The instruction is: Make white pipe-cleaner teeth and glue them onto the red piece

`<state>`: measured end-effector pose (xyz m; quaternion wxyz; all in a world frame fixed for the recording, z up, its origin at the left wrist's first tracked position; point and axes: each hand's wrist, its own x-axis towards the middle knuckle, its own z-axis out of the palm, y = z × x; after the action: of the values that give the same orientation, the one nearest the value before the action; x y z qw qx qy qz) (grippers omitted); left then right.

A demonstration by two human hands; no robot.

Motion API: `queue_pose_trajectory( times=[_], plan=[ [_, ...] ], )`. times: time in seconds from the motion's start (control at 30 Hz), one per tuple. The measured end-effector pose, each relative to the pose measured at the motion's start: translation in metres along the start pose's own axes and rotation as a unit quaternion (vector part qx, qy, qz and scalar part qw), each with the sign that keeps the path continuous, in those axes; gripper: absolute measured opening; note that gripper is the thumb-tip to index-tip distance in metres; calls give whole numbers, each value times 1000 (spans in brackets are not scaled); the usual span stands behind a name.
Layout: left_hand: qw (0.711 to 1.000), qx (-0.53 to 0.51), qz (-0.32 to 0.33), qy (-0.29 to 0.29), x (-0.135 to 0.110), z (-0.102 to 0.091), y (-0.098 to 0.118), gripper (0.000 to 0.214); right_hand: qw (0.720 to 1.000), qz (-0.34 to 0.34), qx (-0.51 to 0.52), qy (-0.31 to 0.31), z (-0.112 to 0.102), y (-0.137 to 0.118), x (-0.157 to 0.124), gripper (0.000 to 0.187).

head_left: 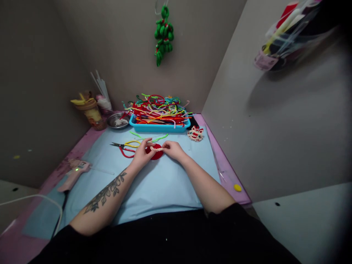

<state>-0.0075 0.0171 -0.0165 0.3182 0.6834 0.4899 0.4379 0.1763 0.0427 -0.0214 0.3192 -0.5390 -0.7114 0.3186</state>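
Between my hands is a short cream pipe cleaner (157,149), bent and bumpy along its length. My left hand (143,153) pinches its left part, and the fingertips of my right hand (172,149) are closed on its right end. Just beneath lies a round red piece (156,156), partly covered by my left fingers. Scissors (124,146) with one yellow and one red handle loop rest beside my left hand, blades pointing left. Bright green pipe cleaner pieces (161,138) lie behind my hands.
A blue tray (159,128) heaped with coloured pipe cleaners stands at the back, beside a metal bowl (117,121). A pink glue gun (75,175) with a lit green light lies left. A cream-and-red pipe cleaner figure (195,134) sits right; a yellow disc (237,187) is near the right edge.
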Motion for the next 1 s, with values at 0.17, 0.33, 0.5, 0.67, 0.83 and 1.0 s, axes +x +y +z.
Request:
queue_pose_trajectory(
  times=[0.17,0.33,0.5,0.67,0.83,1.0],
  plan=[
    [1000,7,0,-1,0,-1,-2,52,1000,7,13,-1,2,2,1,3],
    [1000,10,2,1,0,-1,-2,52,1000,10,12,2,3,3,2,4],
    [1000,-4,4,4,0,-1,-4,50,1000,0,9,5,6,4,2,4],
    [999,-46,-15,21,1,0,-8,51,1000,-17,12,18,12,6,5,5],
    [992,-110,-42,38,3,-2,-6,54,998,-32,37,37,14,8,8,7],
    [986,-144,-57,53,6,-3,-7,58,996,-38,67,47,13,7,10,7]
  ],
)
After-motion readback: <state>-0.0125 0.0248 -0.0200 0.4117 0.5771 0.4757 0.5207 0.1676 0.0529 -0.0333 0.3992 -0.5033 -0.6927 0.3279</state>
